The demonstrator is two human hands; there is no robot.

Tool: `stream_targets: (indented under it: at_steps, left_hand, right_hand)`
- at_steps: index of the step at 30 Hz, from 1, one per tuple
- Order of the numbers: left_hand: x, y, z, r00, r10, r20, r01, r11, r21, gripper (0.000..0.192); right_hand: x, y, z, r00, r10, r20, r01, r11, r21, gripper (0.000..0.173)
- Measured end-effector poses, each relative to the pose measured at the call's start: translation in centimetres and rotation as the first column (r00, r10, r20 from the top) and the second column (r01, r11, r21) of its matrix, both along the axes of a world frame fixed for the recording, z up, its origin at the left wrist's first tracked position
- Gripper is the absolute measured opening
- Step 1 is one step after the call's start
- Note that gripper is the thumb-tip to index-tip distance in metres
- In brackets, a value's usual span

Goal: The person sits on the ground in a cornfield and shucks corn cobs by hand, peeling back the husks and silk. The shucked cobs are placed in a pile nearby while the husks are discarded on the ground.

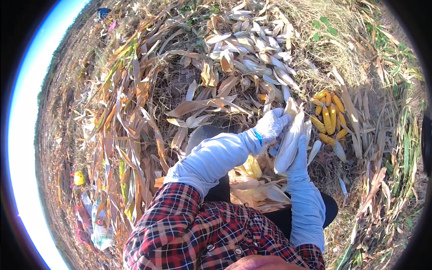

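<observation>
A dried ear of corn in its pale husk (289, 146) is held tilted between my two gloved hands. My left hand (272, 125), in a whitish knit glove, is closed at the upper part of the husk; its fingertips are partly hidden. Along the ear's right side lies my right hand (299, 157), supporting the ear from the side and below, with most of its fingers hidden behind it. Loose strips of husk (307, 130) stick out beside the ear. Between my legs, peeled husks (261, 189) lie in a heap.
Several bare yellow corn cobs (327, 116) are piled on the ground to the right. Ahead lies a large heap of unhusked ears (251, 50). Dry cornstalks (135, 87) spread on the left. Farther left are plastic bags (100, 229) and a yellow item (78, 178).
</observation>
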State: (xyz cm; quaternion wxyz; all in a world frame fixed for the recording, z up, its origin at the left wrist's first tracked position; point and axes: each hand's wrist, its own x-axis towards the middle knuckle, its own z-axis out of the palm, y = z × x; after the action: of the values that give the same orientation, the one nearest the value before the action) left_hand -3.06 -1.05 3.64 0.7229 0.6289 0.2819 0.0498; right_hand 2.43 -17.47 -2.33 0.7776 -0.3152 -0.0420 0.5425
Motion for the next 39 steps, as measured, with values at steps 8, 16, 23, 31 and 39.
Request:
stream_targets:
  at_steps: [8, 16, 23, 31, 39]
  left_hand:
    - [2.1, -0.8, -4.6, 0.984, 0.147, 0.104, -0.139, 0.987, -0.084, 0.021]
    - [0.2, -1.6, -2.9, 0.944, 0.184, 0.276, -0.080, 0.934, -0.348, 0.022]
    - [-1.3, 0.2, -4.0, 0.811, -0.458, 0.363, 0.522, 0.847, -0.097, 0.033]
    - [-3.8, -2.4, -7.4, 0.195, -0.776, -0.600, 0.888, -0.120, 0.444, 0.027]
    - [-0.7, 1.2, -5.9, 0.881, -0.457, -0.123, 0.405, 0.593, 0.696, 0.030]
  right_hand:
    - [2.1, 1.0, -9.3, 0.683, -0.214, 0.698, 0.342, 0.938, -0.047, 0.061]
    - [0.4, 1.4, -3.0, 0.971, -0.209, -0.115, 0.200, 0.976, -0.083, 0.057]
    - [5.8, -0.6, -3.3, 0.829, -0.479, 0.287, 0.524, 0.846, -0.101, 0.054]
    - [9.7, -3.3, -1.1, 0.810, -0.570, 0.139, 0.581, 0.811, -0.060, 0.066]
    - [4.6, -1.9, -1.3, 0.952, -0.199, 0.233, 0.242, 0.955, -0.173, 0.062]
